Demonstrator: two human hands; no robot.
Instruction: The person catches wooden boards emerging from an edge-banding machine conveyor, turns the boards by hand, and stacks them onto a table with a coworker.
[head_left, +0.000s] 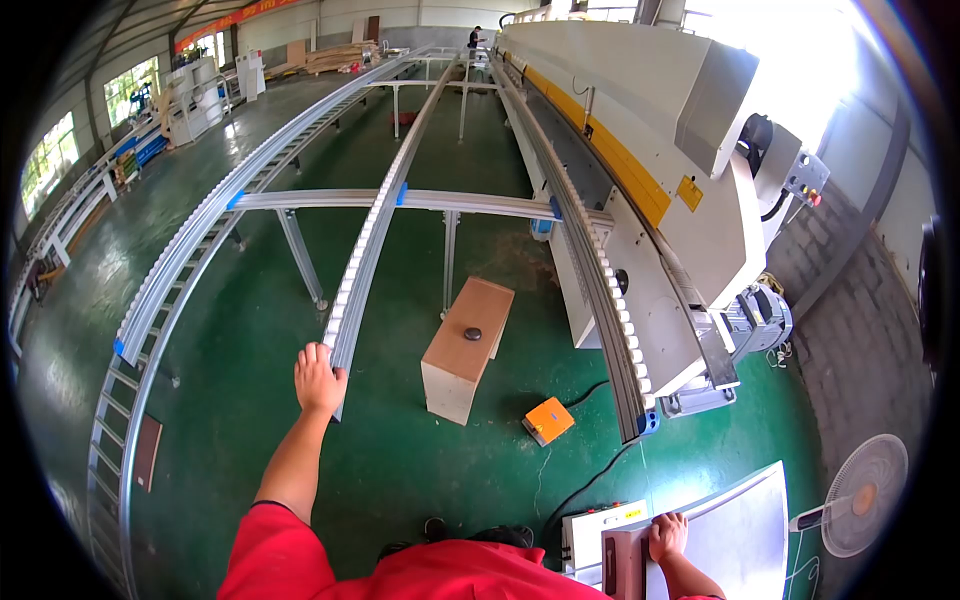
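My left hand (320,378) rests on the near end of the middle metal rail (358,270), which has a row of white rollers along it. Its fingers are bent over the rail's end. At the lower right, my right hand (668,536) lies on the edge of a light grey panel or cabinet (735,530), with its fingers curled over the edge. A brown-topped box (465,335) with a dark round object (472,334) on it stands on the floor between the rails.
An orange foot pedal box (548,421) with a black cable sits on the green floor. The long machine (640,130) runs along the right. A white fan (868,495) stands lower right. A crossbar (475,203) joins the rails. Far back is a person (474,40).
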